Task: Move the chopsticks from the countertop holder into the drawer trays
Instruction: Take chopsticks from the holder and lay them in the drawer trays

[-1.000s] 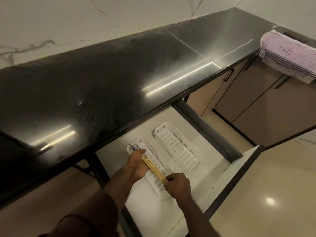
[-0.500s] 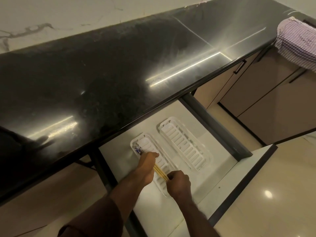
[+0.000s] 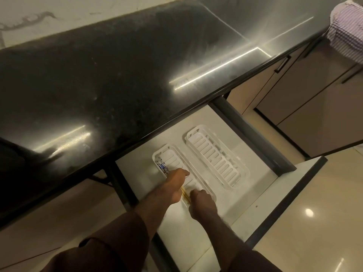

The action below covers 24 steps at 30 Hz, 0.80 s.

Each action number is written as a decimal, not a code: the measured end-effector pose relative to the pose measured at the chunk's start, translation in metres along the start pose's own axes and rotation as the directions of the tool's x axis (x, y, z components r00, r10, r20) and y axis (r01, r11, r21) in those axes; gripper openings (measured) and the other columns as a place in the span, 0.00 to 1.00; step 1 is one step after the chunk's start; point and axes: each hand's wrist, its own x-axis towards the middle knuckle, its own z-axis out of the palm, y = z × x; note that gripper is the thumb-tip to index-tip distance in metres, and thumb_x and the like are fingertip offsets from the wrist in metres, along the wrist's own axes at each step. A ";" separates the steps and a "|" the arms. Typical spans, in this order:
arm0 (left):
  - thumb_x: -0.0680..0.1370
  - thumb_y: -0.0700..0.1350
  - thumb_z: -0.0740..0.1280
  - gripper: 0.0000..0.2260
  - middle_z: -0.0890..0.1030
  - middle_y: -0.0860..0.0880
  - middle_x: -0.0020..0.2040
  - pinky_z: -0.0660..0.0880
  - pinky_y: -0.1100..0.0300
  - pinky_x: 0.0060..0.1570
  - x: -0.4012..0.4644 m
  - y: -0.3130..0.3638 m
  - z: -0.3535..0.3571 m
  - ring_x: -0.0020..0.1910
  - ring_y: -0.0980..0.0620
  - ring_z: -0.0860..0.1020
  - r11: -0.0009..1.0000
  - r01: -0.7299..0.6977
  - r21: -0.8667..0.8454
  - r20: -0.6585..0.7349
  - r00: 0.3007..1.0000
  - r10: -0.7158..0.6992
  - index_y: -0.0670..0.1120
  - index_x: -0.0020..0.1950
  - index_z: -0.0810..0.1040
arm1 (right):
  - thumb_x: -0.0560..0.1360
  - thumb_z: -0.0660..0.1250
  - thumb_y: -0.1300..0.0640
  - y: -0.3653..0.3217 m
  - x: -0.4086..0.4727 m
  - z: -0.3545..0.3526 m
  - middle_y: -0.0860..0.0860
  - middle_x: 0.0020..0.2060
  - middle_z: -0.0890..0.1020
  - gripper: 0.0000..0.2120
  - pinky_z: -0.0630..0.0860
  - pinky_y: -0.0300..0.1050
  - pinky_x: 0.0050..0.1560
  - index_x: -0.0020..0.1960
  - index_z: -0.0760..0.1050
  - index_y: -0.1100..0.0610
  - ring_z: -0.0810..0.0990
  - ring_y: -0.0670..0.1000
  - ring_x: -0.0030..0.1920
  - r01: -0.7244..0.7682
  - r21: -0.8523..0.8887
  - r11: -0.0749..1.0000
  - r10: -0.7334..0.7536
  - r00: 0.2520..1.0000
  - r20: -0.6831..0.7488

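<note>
An open white drawer (image 3: 261, 201) under the black countertop (image 3: 110, 79) holds two white slotted trays. Light wooden chopsticks (image 3: 185, 195) lie along the left tray (image 3: 157, 154); their decorated ends (image 3: 162, 166) show at its far end. My left hand (image 3: 172, 185) covers the middle of the chopsticks, fingers pointing toward the right tray (image 3: 216, 160). My right hand (image 3: 201, 203) is curled over their near ends at the tray's front end. Only a short stretch of the chopsticks shows between the hands. No countertop holder is in view.
A striped cloth (image 3: 347, 34) hangs over the counter edge at the far right. Brown cabinet doors (image 3: 306, 99) with dark handles stand right of the drawer. The drawer's dark front edge (image 3: 290, 199) juts out over a glossy beige floor (image 3: 314, 232).
Both hands have lowered the chopsticks into the left tray and drawn closer together, so less of the chopsticks shows between them. The camera has tilted down and right.
</note>
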 end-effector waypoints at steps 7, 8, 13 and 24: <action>0.79 0.41 0.62 0.18 0.66 0.42 0.74 0.58 0.53 0.73 0.003 0.003 0.001 0.74 0.43 0.62 1.000 0.014 -0.011 -0.009 1.000 -0.014 0.41 0.69 0.69 | 0.75 0.68 0.58 0.004 0.002 0.005 0.53 0.52 0.81 0.14 0.77 0.45 0.52 0.60 0.74 0.55 0.80 0.53 0.50 0.030 -0.014 0.999 -0.030 0.999 -0.020; 0.80 0.40 0.62 0.19 0.65 0.42 0.74 0.57 0.52 0.73 0.004 0.003 0.002 0.75 0.43 0.61 1.000 0.016 -0.010 -0.009 1.000 -0.016 0.41 0.70 0.68 | 0.76 0.68 0.57 0.004 0.001 0.005 0.53 0.52 0.80 0.16 0.77 0.45 0.53 0.62 0.72 0.54 0.80 0.53 0.50 0.043 -0.010 0.999 -0.044 0.999 -0.028; 0.80 0.39 0.61 0.21 0.62 0.40 0.76 0.56 0.52 0.74 0.000 0.004 0.004 0.77 0.43 0.58 1.000 0.016 -0.016 -0.012 1.000 -0.016 0.39 0.73 0.64 | 0.76 0.67 0.56 0.004 -0.001 0.007 0.52 0.53 0.80 0.17 0.76 0.44 0.53 0.64 0.72 0.53 0.79 0.52 0.51 0.094 -0.015 0.995 -0.095 0.994 -0.056; 0.80 0.38 0.61 0.27 0.57 0.39 0.78 0.56 0.51 0.74 -0.024 0.005 -0.009 0.78 0.41 0.55 0.998 0.004 -0.066 0.022 1.000 -0.002 0.39 0.78 0.55 | 0.73 0.69 0.62 0.002 -0.008 -0.007 0.52 0.45 0.81 0.07 0.81 0.46 0.47 0.51 0.80 0.57 0.80 0.51 0.44 0.005 0.069 0.998 0.000 0.997 -0.075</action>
